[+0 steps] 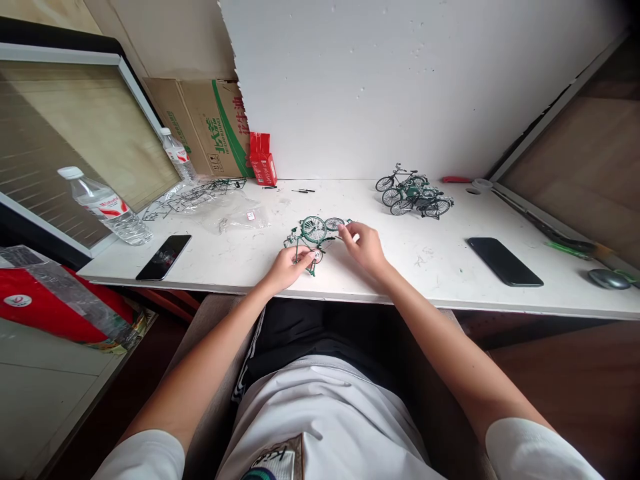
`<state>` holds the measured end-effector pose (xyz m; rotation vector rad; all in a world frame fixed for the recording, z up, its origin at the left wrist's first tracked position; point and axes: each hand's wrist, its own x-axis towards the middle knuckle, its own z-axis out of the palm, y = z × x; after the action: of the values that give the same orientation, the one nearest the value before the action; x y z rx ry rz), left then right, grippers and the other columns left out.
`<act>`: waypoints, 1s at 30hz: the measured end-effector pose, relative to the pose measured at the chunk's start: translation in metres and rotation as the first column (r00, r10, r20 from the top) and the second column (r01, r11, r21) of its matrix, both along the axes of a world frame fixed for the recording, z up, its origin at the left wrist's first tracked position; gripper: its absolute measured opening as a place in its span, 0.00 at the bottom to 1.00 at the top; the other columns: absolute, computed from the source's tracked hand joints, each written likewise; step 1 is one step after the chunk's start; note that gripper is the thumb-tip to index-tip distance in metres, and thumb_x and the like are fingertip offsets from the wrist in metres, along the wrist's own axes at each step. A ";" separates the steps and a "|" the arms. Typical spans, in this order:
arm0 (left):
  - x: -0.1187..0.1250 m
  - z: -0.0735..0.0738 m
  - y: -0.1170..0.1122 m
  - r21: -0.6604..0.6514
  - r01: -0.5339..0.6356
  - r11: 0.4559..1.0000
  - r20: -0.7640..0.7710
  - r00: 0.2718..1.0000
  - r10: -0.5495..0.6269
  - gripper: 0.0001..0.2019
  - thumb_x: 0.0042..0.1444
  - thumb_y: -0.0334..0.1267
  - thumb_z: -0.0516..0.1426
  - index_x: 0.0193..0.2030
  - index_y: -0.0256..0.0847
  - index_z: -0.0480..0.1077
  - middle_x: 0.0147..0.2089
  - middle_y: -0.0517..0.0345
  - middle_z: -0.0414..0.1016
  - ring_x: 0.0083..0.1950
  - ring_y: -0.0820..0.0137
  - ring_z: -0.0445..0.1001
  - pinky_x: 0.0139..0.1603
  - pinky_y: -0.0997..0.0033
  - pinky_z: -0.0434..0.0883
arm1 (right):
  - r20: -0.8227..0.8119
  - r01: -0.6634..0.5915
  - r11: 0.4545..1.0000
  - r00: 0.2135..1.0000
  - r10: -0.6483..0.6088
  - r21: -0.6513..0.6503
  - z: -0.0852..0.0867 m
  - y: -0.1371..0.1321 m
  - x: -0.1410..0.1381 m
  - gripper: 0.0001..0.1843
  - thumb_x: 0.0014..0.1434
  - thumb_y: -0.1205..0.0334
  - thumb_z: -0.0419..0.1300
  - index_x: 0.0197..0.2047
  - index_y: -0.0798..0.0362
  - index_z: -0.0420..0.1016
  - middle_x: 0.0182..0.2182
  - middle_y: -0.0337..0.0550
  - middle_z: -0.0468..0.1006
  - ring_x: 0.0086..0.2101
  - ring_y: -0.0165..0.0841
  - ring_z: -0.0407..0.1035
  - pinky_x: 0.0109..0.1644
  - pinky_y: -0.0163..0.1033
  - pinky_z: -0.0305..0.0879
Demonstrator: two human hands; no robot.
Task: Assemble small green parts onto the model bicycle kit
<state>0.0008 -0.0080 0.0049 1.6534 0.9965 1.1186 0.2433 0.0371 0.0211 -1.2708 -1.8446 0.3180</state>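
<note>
A small green model bicycle is tipped over just above the white table, its spoked wheels facing me. My left hand grips its frame near the front edge of the table, thumb over the lower part by a small round piece. To the right, my right hand is closed in a pinch beside the bicycle. A thin dark piece shows near its fingertips, too small to name. Farther back on the right, several finished-looking model bicycles stand close together.
On the left are water bottles, a phone, thin dark plastic part frames and a clear bag. A cardboard box and red box stand behind. Another phone and a mouse lie right.
</note>
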 end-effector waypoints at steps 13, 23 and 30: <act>-0.002 -0.011 0.005 -0.005 -0.055 0.998 0.079 0.995 0.056 0.21 0.65 0.56 0.64 0.45 0.36 0.80 0.40 0.50 0.83 0.38 0.67 0.80 0.43 0.66 0.81 | 0.301 0.268 0.960 0.925 -0.233 -0.082 -0.021 0.039 0.059 0.08 0.65 0.57 0.66 0.38 0.51 0.85 0.43 0.55 0.83 0.50 0.51 0.72 0.50 0.51 0.70; -0.004 -0.023 0.013 -0.003 -0.134 0.991 0.158 0.978 0.132 0.22 0.62 0.53 0.67 0.51 0.35 0.80 0.45 0.47 0.85 0.43 0.65 0.83 0.51 0.61 0.81 | 0.351 0.324 0.945 0.891 -0.289 -0.045 -0.013 0.032 0.054 0.13 0.69 0.64 0.59 0.49 0.53 0.86 0.40 0.57 0.86 0.43 0.48 0.78 0.45 0.47 0.70; -0.003 -0.017 0.011 -0.047 -0.145 0.988 0.199 0.968 0.152 0.23 0.58 0.52 0.70 0.49 0.34 0.80 0.44 0.45 0.86 0.45 0.63 0.85 0.52 0.60 0.82 | 0.017 0.139 0.989 0.990 -0.139 -0.051 -0.005 0.028 0.038 0.14 0.70 0.59 0.60 0.44 0.54 0.87 0.42 0.55 0.88 0.45 0.49 0.79 0.53 0.52 0.73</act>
<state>-0.0020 0.0034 -0.0118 1.4253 1.0124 1.3351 0.2810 0.0651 0.0157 -1.4323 -1.7582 0.2834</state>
